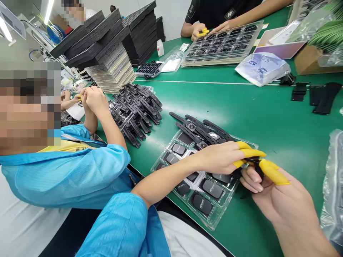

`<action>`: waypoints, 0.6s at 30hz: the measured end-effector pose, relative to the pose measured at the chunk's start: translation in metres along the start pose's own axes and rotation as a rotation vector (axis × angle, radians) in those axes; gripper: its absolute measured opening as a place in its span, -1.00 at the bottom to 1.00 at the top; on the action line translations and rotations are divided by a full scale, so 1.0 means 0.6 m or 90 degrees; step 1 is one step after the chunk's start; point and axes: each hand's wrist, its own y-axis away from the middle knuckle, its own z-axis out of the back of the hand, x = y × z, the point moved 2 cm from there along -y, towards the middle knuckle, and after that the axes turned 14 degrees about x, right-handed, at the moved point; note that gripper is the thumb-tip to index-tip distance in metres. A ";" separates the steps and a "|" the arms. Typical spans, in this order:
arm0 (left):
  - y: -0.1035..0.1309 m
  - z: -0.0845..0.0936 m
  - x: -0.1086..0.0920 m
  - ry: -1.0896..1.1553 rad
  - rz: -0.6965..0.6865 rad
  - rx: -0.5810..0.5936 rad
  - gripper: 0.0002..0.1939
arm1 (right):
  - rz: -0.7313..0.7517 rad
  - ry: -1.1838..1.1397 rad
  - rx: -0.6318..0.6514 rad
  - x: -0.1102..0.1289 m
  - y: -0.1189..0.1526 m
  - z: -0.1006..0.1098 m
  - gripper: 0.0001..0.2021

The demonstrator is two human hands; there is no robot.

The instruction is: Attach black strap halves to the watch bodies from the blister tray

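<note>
My left hand (222,157), with yellow finger covers, reaches over a clear plastic tray (214,217) and pinches a small black watch (253,160). My right hand (278,189) closes on the same watch from the other side, a yellow cover on its thumb or finger. The fingers hide much of the watch. Dark square pieces (202,204) with pale lettering sit in the tray's pockets. Across the tray's far edge lie several black watches (203,134) with perforated straps.
A heap of black straps (136,110) lies to the left, before tall stacks of black trays (139,35). A co-worker in blue (88,175) sits at left; another person's hands (222,26) are across the table. A white-blue bag (262,67) and clear plastic (333,189) are at right.
</note>
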 end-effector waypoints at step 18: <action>-0.012 -0.020 0.005 0.008 -0.013 -0.020 -0.54 | 0.025 0.048 -0.111 0.008 0.001 -0.005 -0.67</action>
